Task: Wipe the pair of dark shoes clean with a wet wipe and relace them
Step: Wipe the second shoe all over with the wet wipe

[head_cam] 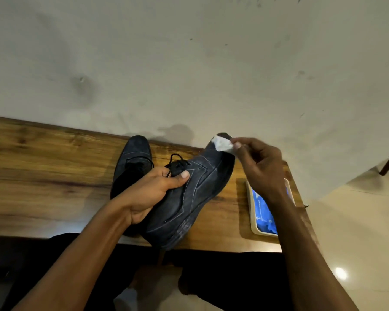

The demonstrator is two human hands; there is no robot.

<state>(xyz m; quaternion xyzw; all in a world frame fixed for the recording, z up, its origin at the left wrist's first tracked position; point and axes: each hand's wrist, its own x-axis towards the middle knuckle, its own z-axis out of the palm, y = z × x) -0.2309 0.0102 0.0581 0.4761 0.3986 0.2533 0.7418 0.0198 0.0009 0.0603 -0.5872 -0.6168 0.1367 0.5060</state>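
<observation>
both hands are busy with one shoe. left hand (154, 189) grips the held shoe (189, 198) around its opening, fingers curled inside the collar and thumb pressed flat on the outer side just under the laces (176, 161). right hand (259, 167) pinches a crumpled white wipe (222, 143) between thumb and fingertips, and the wipe touches the very tip of the toe. that shoe is tilted, toe raised toward the wall (189, 63) and heel down near the front edge of the table (43, 176), its sole side turned to the right. it is dark blue-grey with pale stitching lines and a dusty, scuffed rim along the sole. black laces are tied loosely at its throat, one loop standing up above the thumb.

second shoe (130, 162) sits on the table just to the left, toe pointing at the wall, partly hidden behind the left wrist; whether it has laces i cannot tell.

wipes pack (259, 212), blue with a pale border, lies flat on the table near the right end, partly covered by the right forearm. print on it is too small to read.

table is wood with strong grain, set against a marked, off-white wall. dark trousers show below the table edge, and a pale floor (357, 243) to the right.
</observation>
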